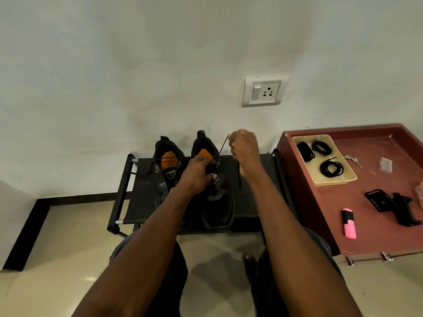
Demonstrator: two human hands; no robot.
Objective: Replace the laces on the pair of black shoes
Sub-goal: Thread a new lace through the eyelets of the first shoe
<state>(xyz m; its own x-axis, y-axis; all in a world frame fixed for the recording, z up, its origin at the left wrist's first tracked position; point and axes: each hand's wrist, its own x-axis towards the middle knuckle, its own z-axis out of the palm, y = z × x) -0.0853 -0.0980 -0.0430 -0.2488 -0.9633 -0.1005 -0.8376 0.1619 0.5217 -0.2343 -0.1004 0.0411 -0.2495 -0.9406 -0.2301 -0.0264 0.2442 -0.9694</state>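
Observation:
Two black shoes with orange insoles stand side by side on a low black rack [249, 202]. My left hand [195, 172] grips the tongue area of the right shoe [217, 202]. My right hand [243, 148] is raised above and right of that shoe, pinching a black lace [223, 146] pulled taut from its eyelets. The left shoe [166, 170] stands untouched, with a loose lace trailing to its left. Coiled black laces [332, 168] lie in a tan tray [335, 181] to the right.
A dark red table [366, 236] to the right carries the tray, keys [353, 159], a pink highlighter [349, 223] and a black phone holder [393, 205]. The rack stands against a pale wall with a socket [264, 90]. My knees and a bare foot are below.

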